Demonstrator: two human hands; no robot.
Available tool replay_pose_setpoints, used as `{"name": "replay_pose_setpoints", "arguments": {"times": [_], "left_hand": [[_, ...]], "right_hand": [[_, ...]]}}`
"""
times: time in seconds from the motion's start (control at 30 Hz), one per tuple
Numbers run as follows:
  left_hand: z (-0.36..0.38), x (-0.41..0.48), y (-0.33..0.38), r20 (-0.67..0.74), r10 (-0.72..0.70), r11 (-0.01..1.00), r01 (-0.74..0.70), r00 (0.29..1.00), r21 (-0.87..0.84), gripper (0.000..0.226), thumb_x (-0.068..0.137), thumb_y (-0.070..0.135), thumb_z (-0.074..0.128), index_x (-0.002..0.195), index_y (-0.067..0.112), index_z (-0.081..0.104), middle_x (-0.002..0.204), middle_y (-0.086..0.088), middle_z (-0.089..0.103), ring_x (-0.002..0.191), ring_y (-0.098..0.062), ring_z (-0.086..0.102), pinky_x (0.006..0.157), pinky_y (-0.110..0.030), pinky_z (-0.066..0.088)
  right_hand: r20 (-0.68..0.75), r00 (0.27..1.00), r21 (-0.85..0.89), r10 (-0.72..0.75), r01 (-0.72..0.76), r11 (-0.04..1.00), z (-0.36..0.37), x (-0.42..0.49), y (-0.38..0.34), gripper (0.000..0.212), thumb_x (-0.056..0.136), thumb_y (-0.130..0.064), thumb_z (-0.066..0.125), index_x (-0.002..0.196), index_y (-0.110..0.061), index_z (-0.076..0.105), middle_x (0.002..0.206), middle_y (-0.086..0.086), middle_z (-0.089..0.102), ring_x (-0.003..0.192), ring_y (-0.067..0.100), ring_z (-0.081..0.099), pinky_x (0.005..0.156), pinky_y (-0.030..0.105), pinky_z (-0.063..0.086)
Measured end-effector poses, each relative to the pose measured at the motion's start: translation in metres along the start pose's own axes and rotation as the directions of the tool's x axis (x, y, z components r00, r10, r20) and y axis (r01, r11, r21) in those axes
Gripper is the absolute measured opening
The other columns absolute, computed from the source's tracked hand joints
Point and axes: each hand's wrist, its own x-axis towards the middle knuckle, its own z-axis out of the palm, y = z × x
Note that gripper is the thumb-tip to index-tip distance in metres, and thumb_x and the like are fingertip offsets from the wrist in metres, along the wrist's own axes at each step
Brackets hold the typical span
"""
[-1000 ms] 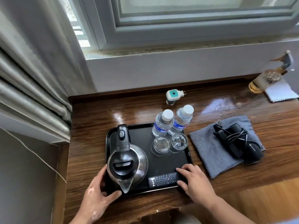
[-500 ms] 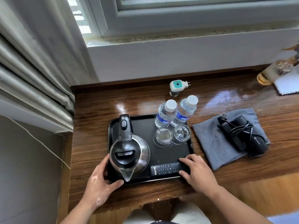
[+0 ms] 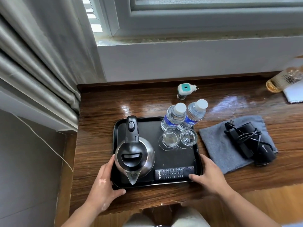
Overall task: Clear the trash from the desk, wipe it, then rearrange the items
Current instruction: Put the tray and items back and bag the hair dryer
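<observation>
Black tray [image 3: 147, 126] near the tabletop's [image 3: 98, 128] near-left corner | left hand [image 3: 105, 189], right hand [image 3: 208, 176]: fingers [image 3: 111, 160] clamped on its two near corners | risk: a jerky shove topples upright bottles [image 3: 173, 118] or glasses [image 3: 169, 139], or slides the kettle [image 3: 134, 158].

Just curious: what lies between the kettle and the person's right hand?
A black remote control lies flat on the tray, near its front edge, as the head view shows.

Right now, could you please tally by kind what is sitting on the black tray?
Kettle: 1
Water bottles: 2
Glasses: 2
Remote control: 1
Total on the tray: 6
</observation>
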Motion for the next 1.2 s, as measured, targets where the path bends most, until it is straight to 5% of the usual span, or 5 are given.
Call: {"name": "replay_pose_setpoints", "arguments": {"times": [0.13,0.33,0.47,0.97,1.2], "left_hand": [[0.0,0.0,0.001,-0.01,-0.001,1.0,0.001,1.0,0.017,0.133,0.056,0.01,0.096,0.156,0.043,0.014,0.126,0.019,0.042,0.111,-0.009,0.052,0.103,-0.038,0.05],[-0.005,0.0,-0.001,-0.01,0.017,1.0,-0.017,1.0,0.017,0.133,0.056,0.009,0.095,0.156,0.043,0.014,0.125,0.029,0.039,0.109,-0.007,0.053,0.103,-0.037,0.05],[-0.015,0.003,-0.005,-0.031,0.012,0.999,-0.01,0.999,0.034,0.131,0.056,0.01,0.096,0.156,0.04,0.017,0.124,0.025,0.042,0.109,-0.009,0.052,0.104,-0.038,0.049],[-0.093,0.043,-0.039,-0.105,-0.035,0.996,0.043,0.994,0.08,0.131,0.052,0.017,0.097,0.156,0.037,0.02,0.119,0.024,0.045,0.103,-0.009,0.056,0.094,-0.034,0.053],[-0.125,0.076,-0.049,-0.121,-0.037,0.994,0.049,0.992,0.098,0.133,0.051,0.022,0.097,0.156,0.038,0.017,0.119,0.02,0.047,0.105,-0.014,0.058,0.095,-0.039,0.055]], "right_hand": [[0.05,0.999,0.011,-0.015,0.014,1.0,0.005,-0.002,0.005,0.1,0.055,-0.042,0.086,0.144,-0.039,0.041,0.113,-0.014,0.055,0.104,-0.001,0.053,0.085,0.008,0.036],[0.076,0.997,0.014,-0.03,0.029,0.999,0.006,-0.002,0.005,0.116,0.056,-0.028,0.092,0.154,-0.031,0.031,0.118,-0.011,0.051,0.102,-0.008,0.049,0.087,-0.006,0.027],[0.082,0.993,0.022,-0.087,0.085,0.996,0.009,0.004,-0.003,0.116,0.053,-0.031,0.092,0.153,-0.034,0.032,0.114,-0.014,0.052,0.107,-0.025,0.042,0.089,-0.005,0.028],[0.087,0.962,0.036,-0.258,0.255,0.966,0.048,0.067,-0.079,0.104,0.049,-0.037,0.087,0.135,-0.054,0.031,0.11,-0.018,0.056,0.106,-0.019,0.044,0.088,-0.001,0.031],[0.081,0.948,0.01,-0.308,0.308,0.951,0.057,0.102,-0.107,0.102,0.05,-0.042,0.084,0.14,-0.047,0.036,0.112,-0.018,0.057,0.109,-0.015,0.045,0.088,0.0,0.033]]}}
